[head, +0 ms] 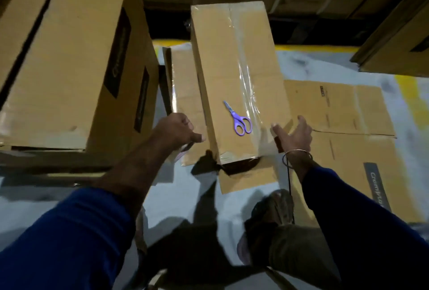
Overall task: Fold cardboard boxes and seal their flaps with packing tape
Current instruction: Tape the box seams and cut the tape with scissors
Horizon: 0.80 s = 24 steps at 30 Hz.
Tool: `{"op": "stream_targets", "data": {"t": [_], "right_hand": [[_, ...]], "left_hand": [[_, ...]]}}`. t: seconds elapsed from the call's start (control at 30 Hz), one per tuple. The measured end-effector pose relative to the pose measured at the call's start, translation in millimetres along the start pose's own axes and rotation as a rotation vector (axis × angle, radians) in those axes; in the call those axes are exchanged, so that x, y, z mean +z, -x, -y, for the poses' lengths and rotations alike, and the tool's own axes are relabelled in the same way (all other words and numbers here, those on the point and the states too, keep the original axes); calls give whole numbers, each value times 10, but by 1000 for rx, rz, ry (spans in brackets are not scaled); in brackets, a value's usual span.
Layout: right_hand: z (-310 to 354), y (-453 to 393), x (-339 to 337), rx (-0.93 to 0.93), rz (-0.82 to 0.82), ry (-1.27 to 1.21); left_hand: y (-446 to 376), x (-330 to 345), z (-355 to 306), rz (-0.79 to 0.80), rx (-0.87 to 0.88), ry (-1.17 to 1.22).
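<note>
Both hands flank my box at its near end: left hand, fingers curled, appears to pinch something dark I cannot make out; right hand hangs loose, fingers spread, holding nothing. Clear tape runs along the box's top seam. Purple scissors lie on top near the near edge. Flat cardboard lies on the floor, right of the box. A big carton stands left.
</note>
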State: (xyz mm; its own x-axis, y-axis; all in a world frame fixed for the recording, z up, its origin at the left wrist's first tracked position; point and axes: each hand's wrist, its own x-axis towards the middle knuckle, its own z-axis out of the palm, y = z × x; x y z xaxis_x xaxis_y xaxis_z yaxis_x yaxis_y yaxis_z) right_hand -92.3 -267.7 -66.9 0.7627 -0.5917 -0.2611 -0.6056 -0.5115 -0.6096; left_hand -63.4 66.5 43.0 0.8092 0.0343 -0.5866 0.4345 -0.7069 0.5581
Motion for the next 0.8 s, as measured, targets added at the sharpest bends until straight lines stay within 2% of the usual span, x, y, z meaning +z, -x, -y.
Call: {"op": "stream_targets", "data": {"t": [0.1, 0.27, 0.5, 0.7, 0.8], "right_hand": [[192, -77, 136, -66, 97, 55], [393, -141, 239, -29, 164, 242], [253, 202, 367, 19, 127, 353], [-34, 665, 482, 37, 41, 472], [7, 662, 512, 80, 91, 489]], "left_hand": [[-273, 401, 127, -98, -85, 183], [-569, 877, 170, -331, -240, 444], [-515, 1220, 281, -369, -280, 507], [-160, 1435, 529, -451, -350, 451], [-158, 1451, 531, -470, -379, 483]]}}
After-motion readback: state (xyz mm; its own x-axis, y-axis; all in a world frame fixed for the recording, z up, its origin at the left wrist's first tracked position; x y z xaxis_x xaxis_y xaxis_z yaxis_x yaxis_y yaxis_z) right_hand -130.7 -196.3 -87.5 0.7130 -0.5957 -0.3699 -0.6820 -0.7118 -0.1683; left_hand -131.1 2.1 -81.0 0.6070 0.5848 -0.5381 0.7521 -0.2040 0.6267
